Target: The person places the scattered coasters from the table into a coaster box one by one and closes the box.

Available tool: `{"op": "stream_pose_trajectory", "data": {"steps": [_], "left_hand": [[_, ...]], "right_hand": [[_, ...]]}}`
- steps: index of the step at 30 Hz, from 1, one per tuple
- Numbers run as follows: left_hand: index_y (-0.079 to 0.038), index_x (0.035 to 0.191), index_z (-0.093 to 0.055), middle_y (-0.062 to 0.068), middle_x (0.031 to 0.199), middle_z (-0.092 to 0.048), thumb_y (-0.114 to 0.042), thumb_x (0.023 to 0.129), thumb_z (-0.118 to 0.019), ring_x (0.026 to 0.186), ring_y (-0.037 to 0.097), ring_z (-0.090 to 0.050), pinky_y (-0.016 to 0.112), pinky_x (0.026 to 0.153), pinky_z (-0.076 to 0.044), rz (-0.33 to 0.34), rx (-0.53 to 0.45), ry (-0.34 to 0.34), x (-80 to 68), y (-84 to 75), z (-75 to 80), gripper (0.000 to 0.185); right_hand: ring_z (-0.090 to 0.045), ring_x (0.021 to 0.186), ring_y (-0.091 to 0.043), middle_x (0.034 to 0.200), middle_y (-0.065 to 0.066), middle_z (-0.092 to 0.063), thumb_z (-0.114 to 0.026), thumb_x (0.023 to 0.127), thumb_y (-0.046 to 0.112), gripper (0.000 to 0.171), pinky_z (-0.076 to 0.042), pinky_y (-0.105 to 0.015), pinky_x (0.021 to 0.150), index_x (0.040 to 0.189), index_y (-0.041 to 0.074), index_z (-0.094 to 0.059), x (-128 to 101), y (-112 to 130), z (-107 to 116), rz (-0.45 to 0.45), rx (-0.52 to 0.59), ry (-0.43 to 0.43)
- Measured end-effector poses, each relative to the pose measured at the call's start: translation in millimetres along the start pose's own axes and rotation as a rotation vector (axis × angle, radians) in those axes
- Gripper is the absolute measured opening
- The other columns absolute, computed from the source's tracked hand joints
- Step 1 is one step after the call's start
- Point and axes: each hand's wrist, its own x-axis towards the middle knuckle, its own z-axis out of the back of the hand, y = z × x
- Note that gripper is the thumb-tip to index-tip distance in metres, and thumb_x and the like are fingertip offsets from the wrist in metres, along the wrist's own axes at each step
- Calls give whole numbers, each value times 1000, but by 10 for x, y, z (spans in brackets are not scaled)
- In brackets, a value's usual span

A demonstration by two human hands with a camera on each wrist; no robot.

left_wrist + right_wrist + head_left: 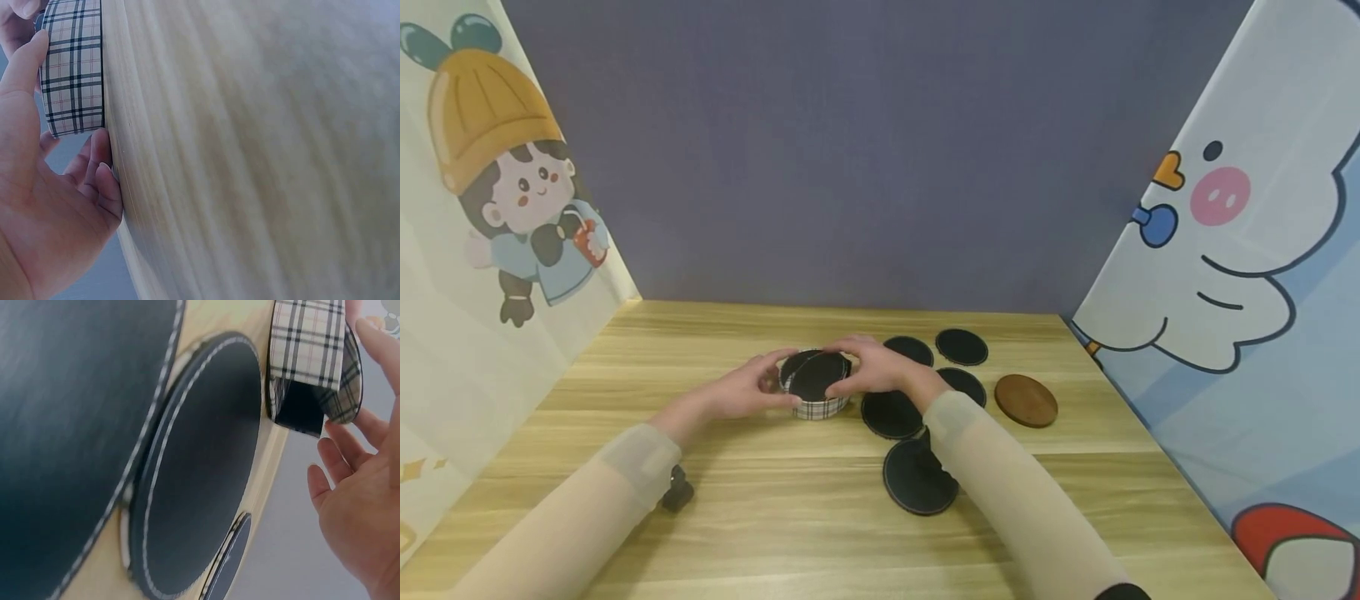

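Note:
A round plaid holder [817, 407] stands on the wooden table [775, 517] with a black coaster [817, 375] lying tilted in its top. My left hand [747, 389] grips the holder's left wall; in the left wrist view its thumb lies along the plaid holder [72, 69]. My right hand [871, 367] arches over the right side, thumb and forefinger pinching the coaster's edge. In the right wrist view the holder [309, 344] shows the black coaster [300, 409] through its slot, and the other fingers [340, 459] hang free.
Several black coasters lie to the right of the holder, the nearest [891, 414] under my right wrist and another [919, 487] closer to me. A brown coaster [1026, 400] lies further right. Printed panels wall in both sides.

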Motion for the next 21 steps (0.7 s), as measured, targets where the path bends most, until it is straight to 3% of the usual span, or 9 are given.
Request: {"op": "stream_pose_trajectory", "data": {"steps": [5, 14, 21], "left_hand": [[-22, 176, -24, 28, 151, -50, -56, 95, -83, 131, 44, -61, 61, 103, -59, -5, -10, 0, -3, 1, -5, 106], [-22, 176, -23, 27, 149, -50, -57, 95, -82, 128, 42, -61, 53, 98, -61, -2, -2, 5, -6, 12, -2, 106], [-22, 175, -24, 28, 151, -48, -55, 95, -83, 131, 45, -60, 58, 101, -60, -1, -15, 6, 4, 9, -7, 105]], "right_hand": [[-17, 170, -38, 181, -14, -27, -84, 92, 51, 83, -31, -71, 129, 165, 31, -51, -36, -65, 26, -7, -11, -15], [-26, 167, -35, 173, -5, -44, -82, 96, 49, 71, -30, -67, 131, 159, 27, -60, -12, -59, 11, 35, -43, -8], [-23, 168, -37, 176, -11, -40, -83, 96, 47, 70, -28, -69, 131, 159, 28, -60, -60, -37, 24, 28, -23, -9]]}}
